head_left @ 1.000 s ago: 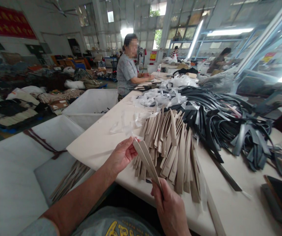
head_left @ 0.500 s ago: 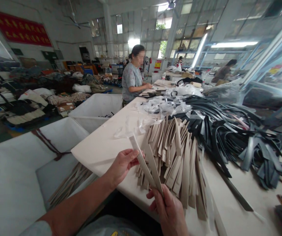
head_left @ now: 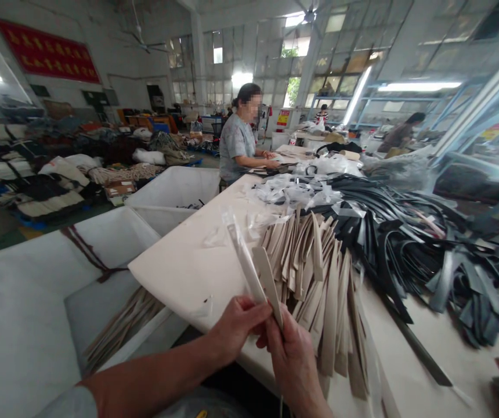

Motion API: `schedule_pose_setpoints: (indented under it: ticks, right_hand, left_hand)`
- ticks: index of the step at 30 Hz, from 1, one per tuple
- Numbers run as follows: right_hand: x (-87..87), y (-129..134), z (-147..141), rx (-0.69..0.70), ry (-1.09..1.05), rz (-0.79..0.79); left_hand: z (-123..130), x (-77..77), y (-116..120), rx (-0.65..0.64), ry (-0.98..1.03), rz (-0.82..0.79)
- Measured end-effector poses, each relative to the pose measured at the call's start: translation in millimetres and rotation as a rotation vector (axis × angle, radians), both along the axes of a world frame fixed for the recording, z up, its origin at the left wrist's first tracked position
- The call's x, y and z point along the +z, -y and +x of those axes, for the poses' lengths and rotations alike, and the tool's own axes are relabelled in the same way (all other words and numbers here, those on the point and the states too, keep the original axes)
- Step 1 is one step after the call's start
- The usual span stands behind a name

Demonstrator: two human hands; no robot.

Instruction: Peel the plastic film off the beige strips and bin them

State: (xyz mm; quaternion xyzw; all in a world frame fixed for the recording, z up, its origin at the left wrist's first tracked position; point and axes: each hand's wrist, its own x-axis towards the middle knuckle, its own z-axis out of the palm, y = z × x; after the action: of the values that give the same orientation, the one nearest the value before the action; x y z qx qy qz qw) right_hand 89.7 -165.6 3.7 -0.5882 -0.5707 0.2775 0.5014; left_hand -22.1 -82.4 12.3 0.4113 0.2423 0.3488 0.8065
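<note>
My left hand [head_left: 238, 325] pinches a beige strap strip in a clear plastic sleeve [head_left: 246, 259], whose film sticks out past the strip's upper end. My right hand [head_left: 293, 348] is closed around the lower part of a second, bare beige strip [head_left: 267, 281] with a rounded end. Both hands meet at the strips' lower ends, above the table's near edge, and the fingers hide where the two strips come together. Just beyond my right hand, a fanned pile of beige strips [head_left: 310, 267] lies on the white table [head_left: 180, 255].
Black straps [head_left: 406, 232] and crumpled clear plastic [head_left: 293, 188] cover the table's right and far parts. White bins [head_left: 18, 273] stand along the left, the nearest holding beige strips [head_left: 119, 325]. A co-worker [head_left: 238, 136] works at the table's far left side.
My left hand has slid down the sleeved strip to meet my right hand. The clear film now stands out further above the left hand. The co-worker's hands have shifted slightly.
</note>
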Motion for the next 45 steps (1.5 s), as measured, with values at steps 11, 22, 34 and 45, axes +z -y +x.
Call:
schedule_pose_setpoints:
  ticks: [11,22,34,45]
  right_hand:
    - [-12.9,-1.7,-7.4,-0.019,0.04,-0.041]
    - [-12.7,-7.7,-12.2,-0.05,0.078,-0.057]
    - [-11.9,-16.0,-15.6,0.014,0.098,-0.065]
    - [-8.5,-40.1,-26.8,0.081,-0.066,-0.204]
  left_hand:
    - [-4.0,10.5,-6.2,0.226,0.063,-0.064]
    - [-13.0,24.4,-23.9,0.363,0.108,-0.074]
    - [-20.8,27.2,-25.5,0.294,0.134,-0.041]
    - [-51.8,12.1,-7.4,0.326,0.136,0.101]
